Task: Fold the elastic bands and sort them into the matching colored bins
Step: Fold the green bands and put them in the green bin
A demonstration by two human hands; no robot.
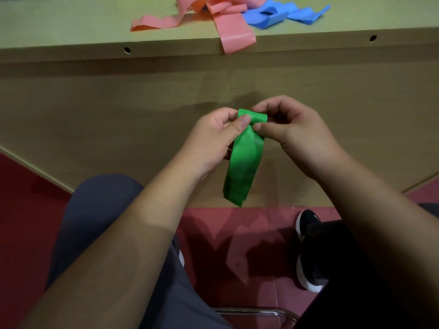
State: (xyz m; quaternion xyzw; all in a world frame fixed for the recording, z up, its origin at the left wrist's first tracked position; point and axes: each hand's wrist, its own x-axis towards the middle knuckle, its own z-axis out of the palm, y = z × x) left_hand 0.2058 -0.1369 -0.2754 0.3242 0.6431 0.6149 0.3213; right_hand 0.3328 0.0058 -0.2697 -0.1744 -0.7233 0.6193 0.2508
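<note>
A green elastic band (242,160), folded into several layers, hangs in front of the desk's front panel, below the tabletop. My left hand (213,136) pinches its upper left edge with thumb and fingers. My right hand (294,131) pinches its upper right edge, thumb tip on the band. The band's lower end dangles free above the floor. On the tabletop lie loose pink bands (228,24), one drooping over the front edge, and blue bands (282,14) to their right. No bins are in view.
The wooden desk (71,27) has a tall front panel (118,110) close before my knees. Below are a red floor (225,233), my legs, a black shoe (308,245) and a chrome chair rail (256,312).
</note>
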